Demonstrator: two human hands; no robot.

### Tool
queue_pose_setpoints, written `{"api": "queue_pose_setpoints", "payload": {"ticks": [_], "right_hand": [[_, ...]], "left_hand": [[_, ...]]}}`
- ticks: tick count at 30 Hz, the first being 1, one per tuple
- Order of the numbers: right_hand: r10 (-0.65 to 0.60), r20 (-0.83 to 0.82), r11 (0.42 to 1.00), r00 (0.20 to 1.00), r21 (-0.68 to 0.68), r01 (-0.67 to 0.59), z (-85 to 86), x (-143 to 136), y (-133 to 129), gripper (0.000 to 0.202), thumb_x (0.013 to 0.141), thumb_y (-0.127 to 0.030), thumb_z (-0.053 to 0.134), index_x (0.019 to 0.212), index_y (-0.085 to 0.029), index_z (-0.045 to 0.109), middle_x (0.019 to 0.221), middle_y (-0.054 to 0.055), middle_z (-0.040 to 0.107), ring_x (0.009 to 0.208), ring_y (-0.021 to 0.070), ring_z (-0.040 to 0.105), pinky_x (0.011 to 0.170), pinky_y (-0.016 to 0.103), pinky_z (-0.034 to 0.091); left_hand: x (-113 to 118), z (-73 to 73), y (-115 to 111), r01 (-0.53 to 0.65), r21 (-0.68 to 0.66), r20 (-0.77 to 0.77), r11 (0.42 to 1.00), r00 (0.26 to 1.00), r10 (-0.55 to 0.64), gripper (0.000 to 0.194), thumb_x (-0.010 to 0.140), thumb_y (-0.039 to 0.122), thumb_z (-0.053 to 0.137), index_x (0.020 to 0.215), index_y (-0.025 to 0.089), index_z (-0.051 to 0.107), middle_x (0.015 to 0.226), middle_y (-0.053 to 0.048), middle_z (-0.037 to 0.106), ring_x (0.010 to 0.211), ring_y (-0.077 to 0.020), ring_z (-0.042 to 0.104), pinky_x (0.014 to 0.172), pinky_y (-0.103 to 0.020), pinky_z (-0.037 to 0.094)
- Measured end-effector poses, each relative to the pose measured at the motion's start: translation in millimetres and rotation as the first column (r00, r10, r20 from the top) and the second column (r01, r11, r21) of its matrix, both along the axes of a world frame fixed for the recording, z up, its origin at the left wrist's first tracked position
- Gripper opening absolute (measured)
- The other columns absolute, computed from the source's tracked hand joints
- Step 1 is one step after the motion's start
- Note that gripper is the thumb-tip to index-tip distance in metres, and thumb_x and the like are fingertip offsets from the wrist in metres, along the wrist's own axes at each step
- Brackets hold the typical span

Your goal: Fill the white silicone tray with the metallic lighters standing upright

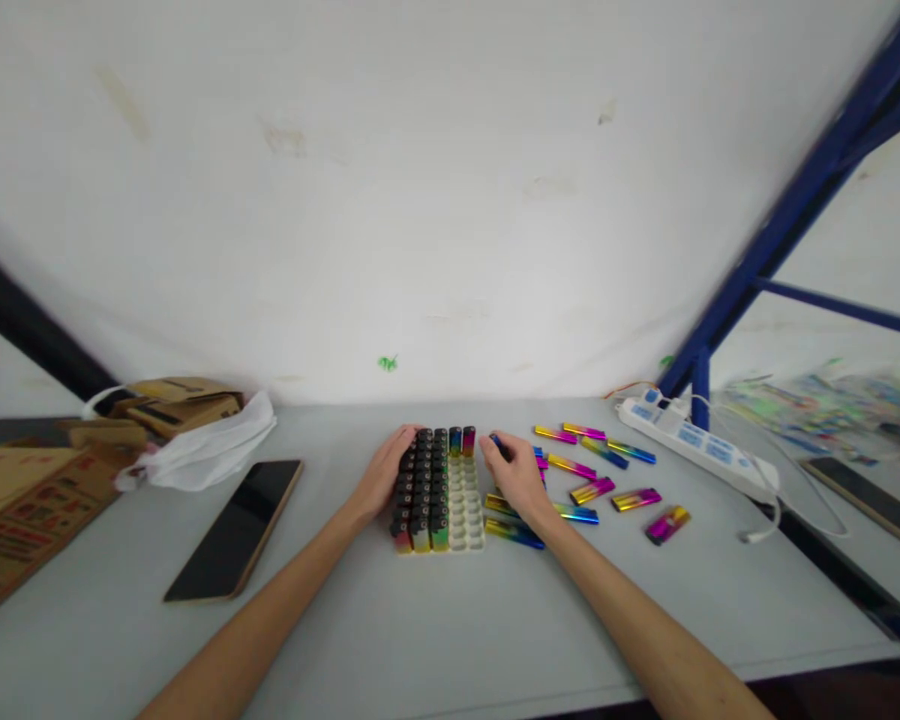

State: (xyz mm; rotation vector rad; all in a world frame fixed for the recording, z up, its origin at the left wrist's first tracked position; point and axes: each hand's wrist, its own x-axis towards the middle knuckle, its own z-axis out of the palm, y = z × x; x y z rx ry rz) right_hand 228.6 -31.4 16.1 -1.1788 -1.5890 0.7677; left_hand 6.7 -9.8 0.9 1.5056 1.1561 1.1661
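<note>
a dark phone [234, 530] lies left of the pale tray [465, 505] and a white power strip [697, 446] well to its right, with loose lighters [637, 499] scattered between, some partly hidden behind the right hand [516, 472] and forearm. that hand pinches a dark blue lighter [499, 446], mostly covered by its fingers, just beside the tray; the left hand [387, 468] rests against the tray's filled left side, how firmly i cannot tell.

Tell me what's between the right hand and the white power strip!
In the head view, several shiny colourful cases lie loose between the right hand and the white power strip.
</note>
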Motion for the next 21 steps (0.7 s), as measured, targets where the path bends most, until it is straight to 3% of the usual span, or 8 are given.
{"api": "queue_pose_setpoints", "payload": {"ticks": [7, 16, 21], "right_hand": [[-0.082, 0.025, 0.997, 0.996, 0.014, 0.082, 1.7, 0.1, 1.8, 0.031, 0.087, -0.036, 0.046, 0.06, -0.022, 0.04, 0.053, -0.004, 0.038, 0.055, 0.0125, 0.038, 0.053, 0.025, 0.027], [-0.086, 0.124, 0.994, 0.989, 0.082, 0.076, 3.0, 5.7, 1.9, 0.044, 0.093, -0.05, 0.046, 0.061, -0.021, 0.039, 0.057, -0.005, 0.034, 0.058, 0.0117, 0.037, 0.056, 0.026, 0.026], [-0.114, 0.128, 0.99, 0.985, 0.096, 0.102, 3.8, 10.3, 4.0, 0.041, 0.092, -0.046, 0.047, 0.061, -0.021, 0.038, 0.057, -0.005, 0.032, 0.057, 0.0113, 0.035, 0.056, 0.026, 0.025]], "left_hand": [[-0.5, 3.1, -1.8, 0.026, 0.014, -0.037, 1.0, 0.999, -0.026, 0.053, 0.092, 0.06, 0.039, 0.116, 0.019, 0.063, 0.123, -0.007, 0.068, 0.115, -0.0251, 0.058, 0.106, -0.036, 0.039], [-0.4, 2.1, -2.2, 0.022, 0.015, -0.017, 1.0, 1.0, -0.022, 0.045, 0.093, 0.056, 0.04, 0.112, 0.021, 0.061, 0.119, -0.004, 0.067, 0.112, -0.0236, 0.059, 0.101, -0.034, 0.043], [-0.2, 2.5, -3.8, 0.027, 0.01, 0.004, 1.0, 1.0, -0.027, 0.042, 0.093, 0.054, 0.042, 0.114, 0.023, 0.061, 0.12, -0.002, 0.067, 0.11, -0.0223, 0.06, 0.101, -0.033, 0.043]]}}
